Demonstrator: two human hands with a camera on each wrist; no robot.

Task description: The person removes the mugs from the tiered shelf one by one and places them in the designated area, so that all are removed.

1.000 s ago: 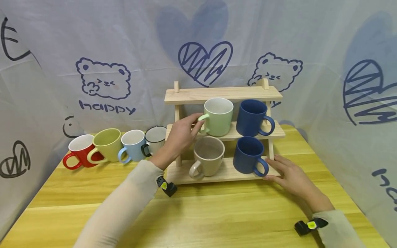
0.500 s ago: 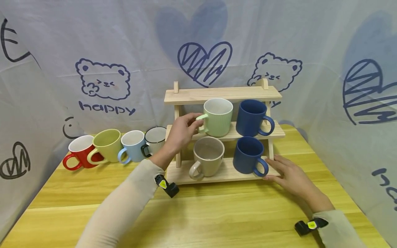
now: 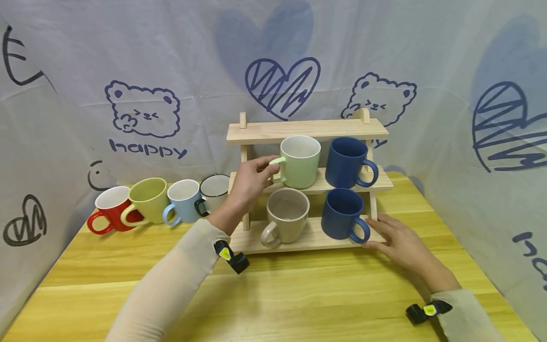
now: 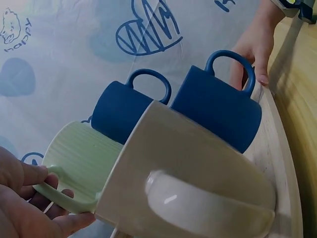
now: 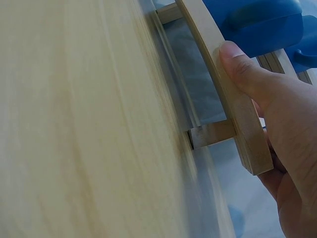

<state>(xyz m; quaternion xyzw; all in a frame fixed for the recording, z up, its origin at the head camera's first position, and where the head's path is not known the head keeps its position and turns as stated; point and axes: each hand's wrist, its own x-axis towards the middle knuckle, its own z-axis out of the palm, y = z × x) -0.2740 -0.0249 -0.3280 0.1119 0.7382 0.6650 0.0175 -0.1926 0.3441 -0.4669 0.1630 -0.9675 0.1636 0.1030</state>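
**A hand holds the green cup on the wooden shelf**

The left hand (image 3: 249, 183) holds the handle of the light green cup (image 3: 300, 161). The fingers curl round the handle and the thumb pinches it from the top. The view from the left wrist shows this too: the fingers (image 4: 37, 181) wrap the green handle. The green cup stands upright on the middle board of the small wooden shelf (image 3: 307, 129). It sits on the left part of that board.

Just beside it, on the right, stands a dark blue cup (image 3: 348, 162). Its handle points to the right.

On the bottom board there are two more cups. A beige cup (image 3: 287, 216) stands right under the green one. Another dark blue cup (image 3: 342, 213) stands beside it on the right.

The right hand (image 3: 399, 242) rests at the right end of the bottom board. Its fingers lie almost straight along the wood, close to the lower blue cup's handle. In the right wrist view the thumb (image 5: 247, 74) presses on the edge of the board, and the other fingers are under it.

The shelf stands on a yellow wooden table (image 3: 299, 294). To the left of the shelf four cups stand in a row on the table: a red cup (image 3: 108, 209), a yellow-green cup (image 3: 147, 199), a light blue cup (image 3: 183, 200) and a white cup (image 3: 213, 191) with a dark handle. They stand close together. Behind it all hangs a cloth (image 3: 145, 116) with drawn bears and hearts.
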